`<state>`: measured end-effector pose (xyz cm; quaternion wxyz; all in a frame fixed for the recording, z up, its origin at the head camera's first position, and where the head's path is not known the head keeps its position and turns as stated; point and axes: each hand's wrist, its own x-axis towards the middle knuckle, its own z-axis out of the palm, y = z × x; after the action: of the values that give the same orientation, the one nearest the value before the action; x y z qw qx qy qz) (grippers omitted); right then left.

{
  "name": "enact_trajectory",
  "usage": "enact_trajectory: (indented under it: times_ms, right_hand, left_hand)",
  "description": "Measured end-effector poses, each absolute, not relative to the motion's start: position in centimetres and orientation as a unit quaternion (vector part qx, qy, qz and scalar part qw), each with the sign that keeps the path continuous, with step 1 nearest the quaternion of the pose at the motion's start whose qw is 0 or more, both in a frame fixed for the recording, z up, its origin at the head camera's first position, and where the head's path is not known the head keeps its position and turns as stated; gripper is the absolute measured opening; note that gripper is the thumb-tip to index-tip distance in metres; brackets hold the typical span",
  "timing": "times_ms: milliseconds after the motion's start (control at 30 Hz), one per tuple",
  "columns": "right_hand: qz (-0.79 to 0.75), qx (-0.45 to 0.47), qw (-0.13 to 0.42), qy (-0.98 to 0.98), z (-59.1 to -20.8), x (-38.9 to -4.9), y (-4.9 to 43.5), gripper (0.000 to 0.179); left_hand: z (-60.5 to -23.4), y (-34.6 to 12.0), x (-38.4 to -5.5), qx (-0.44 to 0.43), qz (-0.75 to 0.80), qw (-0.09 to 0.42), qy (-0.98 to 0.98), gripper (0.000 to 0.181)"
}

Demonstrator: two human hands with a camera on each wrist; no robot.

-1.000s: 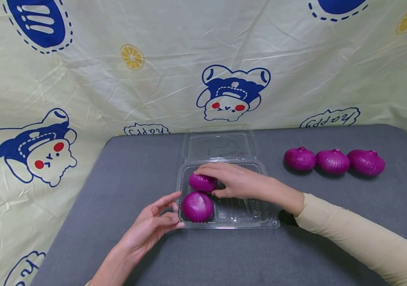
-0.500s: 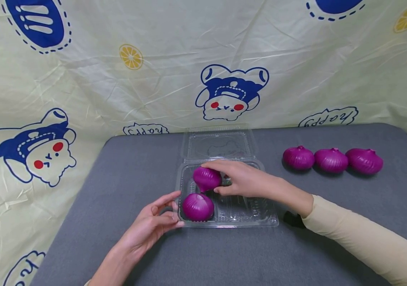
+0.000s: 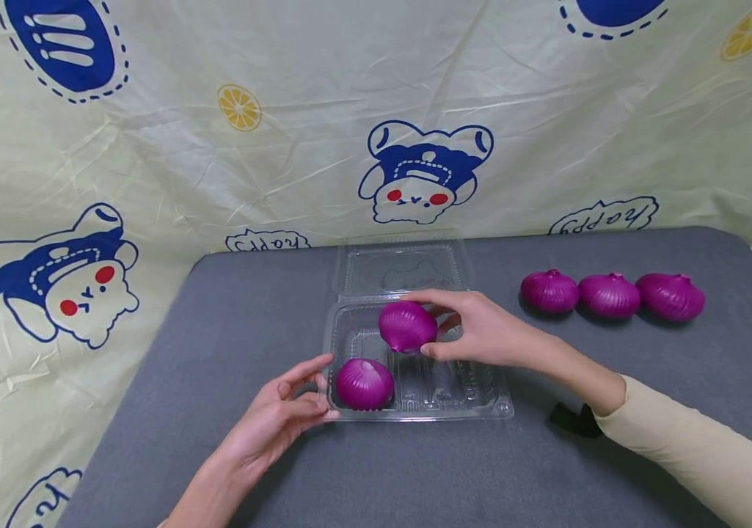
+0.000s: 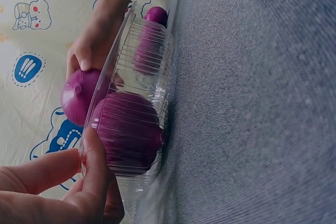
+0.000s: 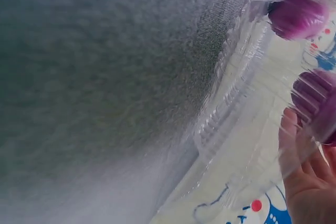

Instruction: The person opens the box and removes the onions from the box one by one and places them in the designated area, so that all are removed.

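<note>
My right hand (image 3: 471, 326) grips a purple onion (image 3: 406, 327) between thumb and fingers, its pointed tip facing down toward me. This onion (image 4: 81, 95) shows above the rim in the left wrist view. Below it stands a clear plastic clamshell box (image 3: 442, 415), its hinged lid (image 3: 402, 268) laid back. A second onion (image 3: 364, 383) sits in the box's near left corner. At that corner my left hand (image 3: 283, 403) pinches the rim, thumb and finger (image 4: 94, 156) on either side of it. The right wrist view shows the right hand (image 5: 310, 177) through the box's clear wall.
Three more onions (image 3: 610, 296) sit in a row on the grey tabletop (image 3: 250, 315), right of the box. A printed curtain (image 3: 309, 147) hangs behind the table. A black band (image 3: 575, 420) is at the right wrist.
The right hand has lifted its onion from the box's far left part and carried it to the right, turning its tip downward. The left hand stays at the rim.
</note>
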<state>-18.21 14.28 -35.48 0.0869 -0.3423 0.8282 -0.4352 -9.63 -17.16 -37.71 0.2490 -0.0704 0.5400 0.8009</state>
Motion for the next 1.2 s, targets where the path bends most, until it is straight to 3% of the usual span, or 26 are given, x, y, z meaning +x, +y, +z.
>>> enact_trajectory:
  times_ms: [633, 867, 1200]
  right_hand:
    - [-0.57, -0.239, 0.099, 0.78, -35.5, -15.1, 22.1, 0.059]
    - [-0.61, -0.219, 0.128, 0.75, -36.4, -14.1, 25.6, 0.055]
    - [-0.587, -0.203, 0.127, 0.774, -37.6, -13.2, 29.2, 0.053]
  left_hand:
    - [-37.5, -17.2, -9.4, -0.057, 0.799, 0.25, 0.543, 0.064]
    - [-37.6, -17.1, -9.4, -0.054, 0.8, 0.249, 0.543, 0.066]
    - [-37.6, -17.1, -9.4, -0.055, 0.798, 0.25, 0.546, 0.067]
